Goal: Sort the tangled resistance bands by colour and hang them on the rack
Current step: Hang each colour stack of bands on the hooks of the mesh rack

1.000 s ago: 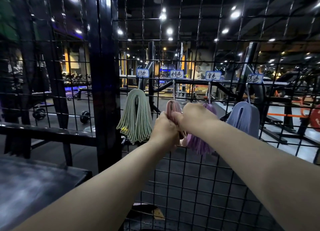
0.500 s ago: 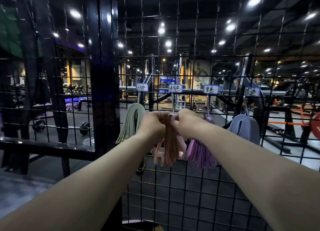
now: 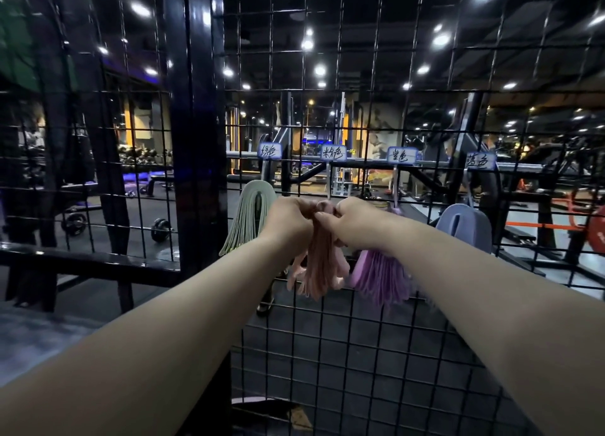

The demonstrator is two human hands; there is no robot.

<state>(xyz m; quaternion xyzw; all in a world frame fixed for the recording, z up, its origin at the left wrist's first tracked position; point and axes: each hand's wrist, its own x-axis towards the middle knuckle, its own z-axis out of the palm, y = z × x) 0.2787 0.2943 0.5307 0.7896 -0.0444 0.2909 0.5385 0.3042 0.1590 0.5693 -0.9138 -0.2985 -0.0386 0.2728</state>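
both hands meet at the top of the pink bands. the left hand pinches the loop from the left side and the right hand from the right, fingers curled on it. the bundle hangs straight down from the hands, its long axis vertical, between the green bands and the purple bands, in front of the wire rack. the thin stem under the pink label comes down just above both hands, equally near to each. its hook end is hidden behind the fingers, so i cannot tell if the loop already sits on it.
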